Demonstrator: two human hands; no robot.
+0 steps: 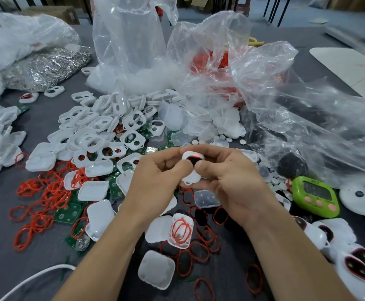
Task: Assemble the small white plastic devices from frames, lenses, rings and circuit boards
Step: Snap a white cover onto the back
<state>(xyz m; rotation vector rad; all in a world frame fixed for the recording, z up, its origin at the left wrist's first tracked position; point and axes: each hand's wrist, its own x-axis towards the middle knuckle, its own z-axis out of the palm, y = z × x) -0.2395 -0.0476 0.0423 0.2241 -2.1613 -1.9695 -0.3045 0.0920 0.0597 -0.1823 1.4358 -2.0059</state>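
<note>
**A:** Where is the device?

**B:** In the middle of the frame. A small white device (190, 178) is held above the table (3, 253) between both hands. The left grip (155, 181) is clenched round its left side and the right grip (227, 181) round its right. Both thumbs press on its face, next to a dark window with a red rim.

**A:** What lies around it?

**B:** A heap of white frames (103, 131) sits left of centre, just beyond the hands. Red rings (40, 198) are scattered at lower left, and green boards (67, 213) lie among them. Pale covers (156, 269) lie between the forearms, one of them with rings in it. Small white discs (277, 181) are spread to the right of the right grip.

**A:** And further out?

**B:** A green timer (315, 196) is at the right, and finished devices (355, 261) are piled at lower right. Clear bags (129, 40) stand along the top, one of them showing red through the plastic. Silver chain (47, 68) is heaped at upper left. A white cable (32, 279) crosses the lower left corner.
</note>
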